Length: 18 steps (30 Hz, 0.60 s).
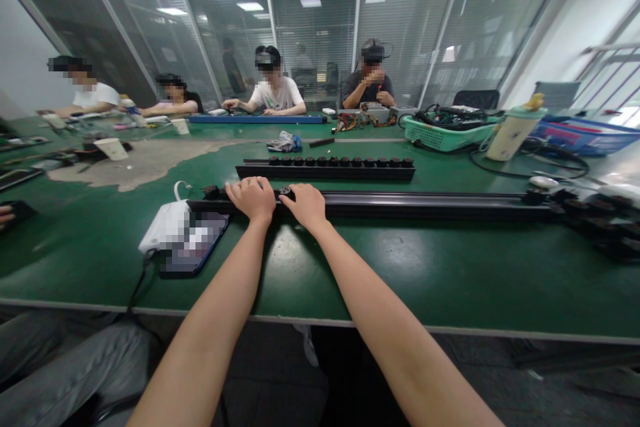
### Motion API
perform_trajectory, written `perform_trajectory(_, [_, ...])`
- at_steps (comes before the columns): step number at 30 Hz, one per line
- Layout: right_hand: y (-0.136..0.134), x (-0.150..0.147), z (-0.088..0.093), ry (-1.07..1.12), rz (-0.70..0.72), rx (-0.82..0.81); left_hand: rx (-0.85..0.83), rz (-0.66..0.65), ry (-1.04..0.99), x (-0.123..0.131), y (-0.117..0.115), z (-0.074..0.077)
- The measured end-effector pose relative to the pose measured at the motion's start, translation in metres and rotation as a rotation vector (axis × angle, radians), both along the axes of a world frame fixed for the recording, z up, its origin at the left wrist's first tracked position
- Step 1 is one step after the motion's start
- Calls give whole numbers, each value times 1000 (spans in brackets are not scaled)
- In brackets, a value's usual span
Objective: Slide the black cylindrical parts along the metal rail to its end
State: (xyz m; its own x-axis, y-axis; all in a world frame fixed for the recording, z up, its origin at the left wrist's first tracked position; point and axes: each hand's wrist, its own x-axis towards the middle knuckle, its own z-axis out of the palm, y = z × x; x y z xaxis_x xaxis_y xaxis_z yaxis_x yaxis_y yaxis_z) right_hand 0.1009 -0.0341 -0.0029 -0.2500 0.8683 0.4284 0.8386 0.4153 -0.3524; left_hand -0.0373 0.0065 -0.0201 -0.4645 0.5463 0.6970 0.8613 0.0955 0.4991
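Note:
A long black rail [425, 205] lies across the green table [400, 273] in front of me. My left hand [253, 199] is curled over the rail's left part, fingers closed on it. Right beside it, my right hand [306, 203] presses on the same rail, with its fingers bent around a small black socket piece [286, 191]. Another black piece [211, 191] sits at the rail's left end. A second black rail [325, 170], filled with a row of several black sockets, lies just behind.
A phone [193, 243] and a white pouch [165, 227] lie left of my hands. Loose black parts [605, 213] pile at the right. A green basket [445, 135], a white bottle [510, 133] and a blue tray [585, 133] stand farther back. Several people sit along the far side.

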Motion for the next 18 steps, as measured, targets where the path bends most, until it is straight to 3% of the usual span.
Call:
perform_trajectory(12, [3, 1, -3, 72, 6, -19, -64, -15, -51, 18, -17, 16])
perform_trajectory(18, [6, 10, 0, 118, -65, -38, -71, -118, -24, 23, -18, 18])
